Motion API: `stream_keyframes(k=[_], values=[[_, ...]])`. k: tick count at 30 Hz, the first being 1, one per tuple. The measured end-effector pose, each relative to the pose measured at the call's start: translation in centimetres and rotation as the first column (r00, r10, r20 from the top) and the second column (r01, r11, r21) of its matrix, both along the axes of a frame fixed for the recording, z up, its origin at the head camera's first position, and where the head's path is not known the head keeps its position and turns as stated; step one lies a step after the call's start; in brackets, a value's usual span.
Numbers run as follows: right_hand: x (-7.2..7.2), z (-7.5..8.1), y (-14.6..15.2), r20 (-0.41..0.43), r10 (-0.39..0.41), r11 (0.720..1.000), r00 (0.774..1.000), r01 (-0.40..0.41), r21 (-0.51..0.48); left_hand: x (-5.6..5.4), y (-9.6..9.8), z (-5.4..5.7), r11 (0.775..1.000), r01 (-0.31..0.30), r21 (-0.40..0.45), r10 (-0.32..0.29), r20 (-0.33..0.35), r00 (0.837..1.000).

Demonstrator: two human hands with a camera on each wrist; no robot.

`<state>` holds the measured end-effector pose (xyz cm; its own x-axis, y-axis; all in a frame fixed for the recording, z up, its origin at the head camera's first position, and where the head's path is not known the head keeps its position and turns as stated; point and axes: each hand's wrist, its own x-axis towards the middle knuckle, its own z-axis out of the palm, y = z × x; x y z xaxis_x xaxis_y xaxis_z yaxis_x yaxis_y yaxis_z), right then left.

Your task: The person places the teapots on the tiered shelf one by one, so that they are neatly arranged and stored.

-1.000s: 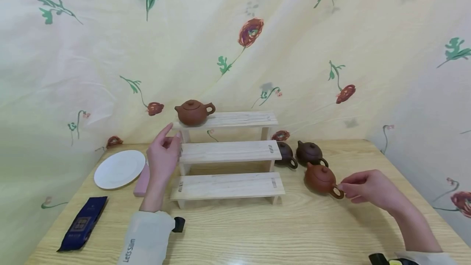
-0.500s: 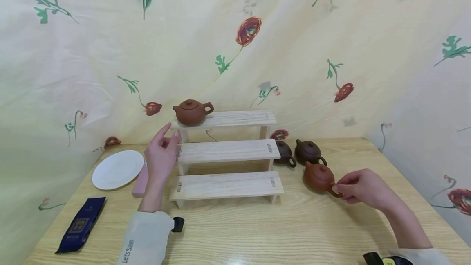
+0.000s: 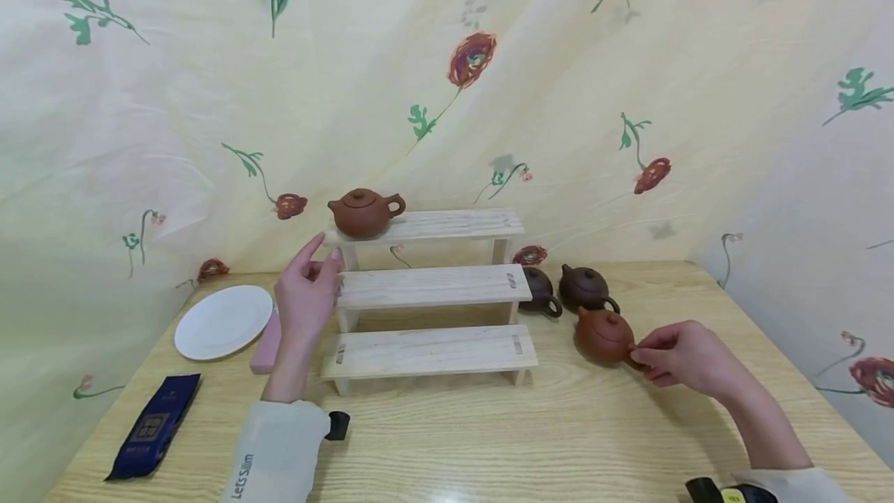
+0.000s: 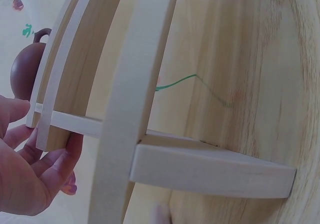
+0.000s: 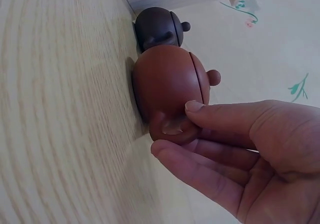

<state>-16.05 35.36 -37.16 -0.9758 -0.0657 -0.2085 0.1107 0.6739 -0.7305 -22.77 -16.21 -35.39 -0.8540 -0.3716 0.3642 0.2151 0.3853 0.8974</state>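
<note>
My right hand pinches the handle of a reddish-brown teapot, thumb above and fingers beneath the loop. This teapot stands on the table at the right. My left hand grips the left end of a pale three-step wooden shelf. In the left wrist view its fingers curl under the upper board. Another reddish-brown teapot sits on the top step's left end, spout to the left.
Behind the held teapot stand two dark brown teapots, one near its spout, the other partly hidden by the shelf. On the left are a white plate, a pink block and a dark blue packet.
My right hand has moved slightly left onto the teapot's handle and now covers most of the loop. My left hand stays at the shelf. The head view has shifted a little.
</note>
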Motion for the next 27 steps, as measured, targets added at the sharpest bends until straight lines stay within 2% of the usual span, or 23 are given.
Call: stream_keyframes(k=[15, 24, 27], values=[[-0.1, 0.0, 0.2, -0.089, -0.001, 1.000, 0.996, 0.004, 0.030, 0.1, -0.4, -0.2, 1.000, -0.004, 0.017, 0.004, -0.011, 1.000], [0.3, 1.0, -0.2, -0.156, -0.028, 0.998, 0.987, 0.038, 0.057, -0.3, -0.3, -0.3, 1.000, -0.005, 0.021, 0.005, -0.027, 1.000], [0.5, 1.2, -0.2, -0.162, -0.046, 0.998, 0.986, 0.051, 0.024, -0.3, -0.2, -0.4, 1.000, -0.009, 0.019, 0.010, -0.023, 1.000]])
